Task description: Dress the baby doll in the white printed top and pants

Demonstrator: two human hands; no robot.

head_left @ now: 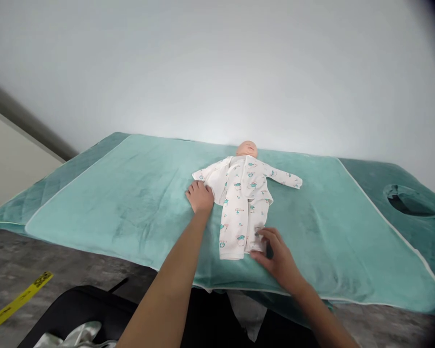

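Observation:
A baby doll lies on its back on a teal towel, dressed in a white printed sleepsuit. My left hand rests on the towel beside the suit's left side, just below the sleeve, fingers curled under and closed with nothing seen in them. My right hand is at the foot of the suit's right leg. Its fingers pinch the leg's cuff.
The towel covers a darker teal massage table with a face hole at the right. A black chair with silvery cloth stands below left. Yellow tape lies on the grey floor.

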